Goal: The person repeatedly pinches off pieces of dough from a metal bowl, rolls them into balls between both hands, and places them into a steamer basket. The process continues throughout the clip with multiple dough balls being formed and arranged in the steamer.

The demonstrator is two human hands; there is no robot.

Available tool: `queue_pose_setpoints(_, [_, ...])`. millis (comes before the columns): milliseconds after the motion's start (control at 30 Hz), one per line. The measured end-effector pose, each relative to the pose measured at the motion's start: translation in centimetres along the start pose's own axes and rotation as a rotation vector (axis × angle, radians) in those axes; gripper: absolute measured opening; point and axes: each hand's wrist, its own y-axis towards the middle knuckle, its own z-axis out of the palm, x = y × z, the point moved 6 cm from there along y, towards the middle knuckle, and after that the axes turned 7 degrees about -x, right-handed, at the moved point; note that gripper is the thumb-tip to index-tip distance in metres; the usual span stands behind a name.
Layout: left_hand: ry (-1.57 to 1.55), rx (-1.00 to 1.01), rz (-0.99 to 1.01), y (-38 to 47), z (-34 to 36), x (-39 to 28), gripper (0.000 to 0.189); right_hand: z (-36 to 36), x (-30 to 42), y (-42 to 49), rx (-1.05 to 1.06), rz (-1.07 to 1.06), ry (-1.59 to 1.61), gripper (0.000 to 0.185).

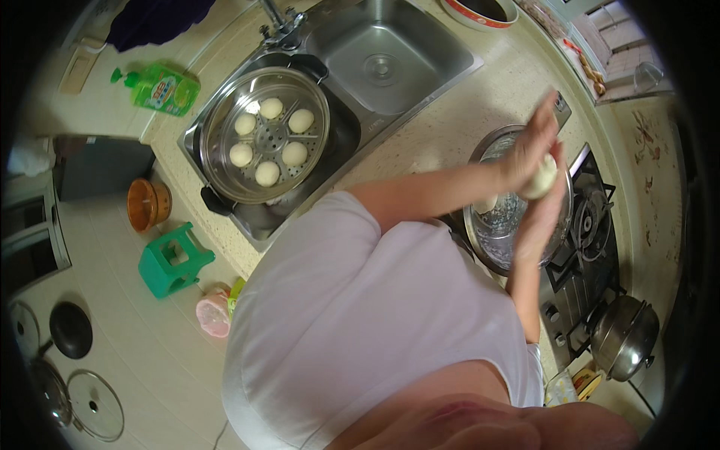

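A pale dough ball (543,179) sits between my two palms. My left hand (531,151) presses on it from the upper side, its fingers stretched out and slightly blurred. My right hand (541,220) lies against its other side. Both hands are over a round metal basin (478,242) whose inside is smeared with white flour or dough. A small pale piece, probably dough, (485,203) shows in the basin under my left wrist. To the left, several smooth dough balls (268,174) lie spaced in a ring on a perforated steamer tray (271,138).
The steamer rests over the sink's left basin; the right sink basin (382,67) is beside it. A gas stove (588,225) adjoins the metal basin, with a lidded pot (625,337) nearby. Green soap bottle (166,90) stands behind the steamer. A green stool (174,260) is on the floor.
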Motion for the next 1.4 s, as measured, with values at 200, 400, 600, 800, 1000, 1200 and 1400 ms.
queue_pose_setpoints(200, [0.116,0.146,0.107,-4.9,4.6,0.3,0.081,-4.2,-1.6,6.8,-0.063,-0.011,0.067,0.074])
queue_pose_setpoints(400, [-0.077,-0.139,0.176,-0.4,0.3,-1.0,0.079,0.1,2.9,-0.3,0.246,-0.154,-0.015,0.077])
queue_pose_setpoints(600, [0.066,0.006,0.117,-5.4,6.0,1.2,0.079,-4.9,-2.1,8.0,0.088,-0.115,0.041,0.063])
queue_pose_setpoints(800, [-0.150,-0.243,0.067,-2.3,1.4,0.0,0.076,-1.6,2.8,-0.4,0.395,-0.294,-0.081,0.074])
queue_pose_setpoints(1000, [-0.073,-0.072,0.034,-7.4,7.8,2.6,0.070,-4.1,-0.3,4.1,0.345,-0.107,0.108,0.068])
queue_pose_setpoints(1200, [-0.135,-0.256,0.072,-5.4,1.9,1.4,0.074,-3.8,0.8,-1.0,0.408,-0.523,-0.281,0.070])
queue_pose_setpoints(1400, [0.166,-0.155,0.156,-8.8,9.1,2.6,0.072,-6.3,-2.6,3.9,0.393,-0.132,-0.154,0.065])
